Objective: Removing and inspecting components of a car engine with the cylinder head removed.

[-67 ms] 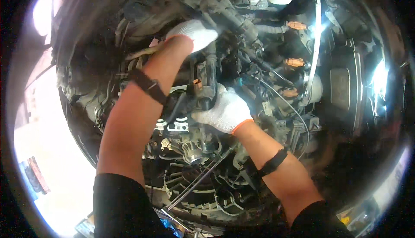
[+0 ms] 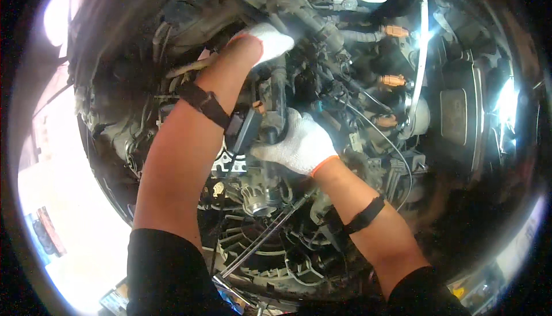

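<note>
I look down into a car's engine bay [image 2: 172, 23]. My left hand [image 2: 265, 41], in a white glove with an orange cuff, reaches deep among black hoses near the top; its fingers are hidden, so what they touch is unclear. My right hand [image 2: 299, 142], gloved the same way, is closed around a black upright hose or pipe [image 2: 280, 95] in the middle of the engine. A black band is strapped on each forearm. A black plug with an orange tab [image 2: 248, 125] hangs just left of my right hand.
Orange connectors [image 2: 394, 79] sit on the wiring at the right, beside a bright metal rail [image 2: 421, 46]. A long thin metal rod [image 2: 261, 241] lies slanted over the fan shroud [image 2: 253, 253] below. A pulley [image 2: 256, 204] shows under my hands. Bright ground lies left.
</note>
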`<control>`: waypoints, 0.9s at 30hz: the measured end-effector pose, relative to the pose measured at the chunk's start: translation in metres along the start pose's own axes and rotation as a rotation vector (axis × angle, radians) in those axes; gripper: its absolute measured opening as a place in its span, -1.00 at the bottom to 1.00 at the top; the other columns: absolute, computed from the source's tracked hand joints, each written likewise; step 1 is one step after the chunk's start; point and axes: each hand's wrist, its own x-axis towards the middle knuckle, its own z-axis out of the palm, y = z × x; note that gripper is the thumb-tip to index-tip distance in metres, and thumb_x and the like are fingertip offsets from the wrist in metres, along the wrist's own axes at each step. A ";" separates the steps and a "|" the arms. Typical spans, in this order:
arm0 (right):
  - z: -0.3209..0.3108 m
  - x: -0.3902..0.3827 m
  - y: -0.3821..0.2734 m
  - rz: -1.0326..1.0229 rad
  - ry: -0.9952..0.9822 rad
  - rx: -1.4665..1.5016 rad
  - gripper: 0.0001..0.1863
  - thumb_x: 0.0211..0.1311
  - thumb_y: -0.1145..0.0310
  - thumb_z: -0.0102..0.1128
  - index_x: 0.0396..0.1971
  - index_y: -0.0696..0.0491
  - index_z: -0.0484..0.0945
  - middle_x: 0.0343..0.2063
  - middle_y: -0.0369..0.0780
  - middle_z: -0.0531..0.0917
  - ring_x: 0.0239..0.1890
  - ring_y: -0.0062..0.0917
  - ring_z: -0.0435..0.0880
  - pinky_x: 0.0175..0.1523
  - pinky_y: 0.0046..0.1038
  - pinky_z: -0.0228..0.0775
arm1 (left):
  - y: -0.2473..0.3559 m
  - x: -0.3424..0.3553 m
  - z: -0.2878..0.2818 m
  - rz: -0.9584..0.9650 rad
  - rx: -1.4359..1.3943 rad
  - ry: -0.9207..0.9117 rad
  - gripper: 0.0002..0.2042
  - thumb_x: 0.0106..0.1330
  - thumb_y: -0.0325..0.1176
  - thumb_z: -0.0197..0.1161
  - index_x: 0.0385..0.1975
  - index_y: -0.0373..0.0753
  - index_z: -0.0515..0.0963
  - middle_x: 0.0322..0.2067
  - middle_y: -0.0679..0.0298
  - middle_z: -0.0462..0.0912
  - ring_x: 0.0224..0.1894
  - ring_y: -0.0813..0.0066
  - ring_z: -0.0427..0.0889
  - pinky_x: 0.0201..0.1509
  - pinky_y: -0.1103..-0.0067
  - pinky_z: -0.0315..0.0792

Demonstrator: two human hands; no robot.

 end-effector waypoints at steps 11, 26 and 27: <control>0.003 0.006 0.016 -0.129 -0.068 0.404 0.27 -0.32 -0.25 0.64 0.28 0.43 0.36 0.02 0.19 0.70 0.10 -0.05 0.71 0.26 -0.27 0.51 | 0.034 -0.029 0.009 -0.070 0.076 0.003 -0.48 0.11 -0.14 0.36 0.02 -0.37 0.70 0.11 -0.15 0.69 0.16 -0.07 0.70 0.24 0.27 0.57; 0.015 0.005 0.018 -0.105 0.074 0.365 0.06 -0.15 -0.25 0.51 0.23 0.25 0.41 -0.08 0.19 0.71 0.03 0.07 0.70 0.16 -0.15 0.51 | 0.026 0.028 0.046 -0.177 0.429 -0.014 -0.59 0.32 -0.11 0.16 0.08 -0.09 0.73 0.21 0.10 0.67 0.25 0.01 0.66 0.26 0.20 0.57; 0.018 0.007 0.029 -0.153 0.098 0.373 0.05 -0.13 -0.24 0.50 0.23 0.24 0.41 -0.08 0.19 0.70 0.04 0.07 0.69 0.17 -0.15 0.50 | 0.028 0.033 0.052 -0.175 0.444 -0.019 -0.58 0.33 -0.11 0.15 0.09 -0.09 0.73 0.21 0.09 0.67 0.25 0.01 0.66 0.26 0.19 0.57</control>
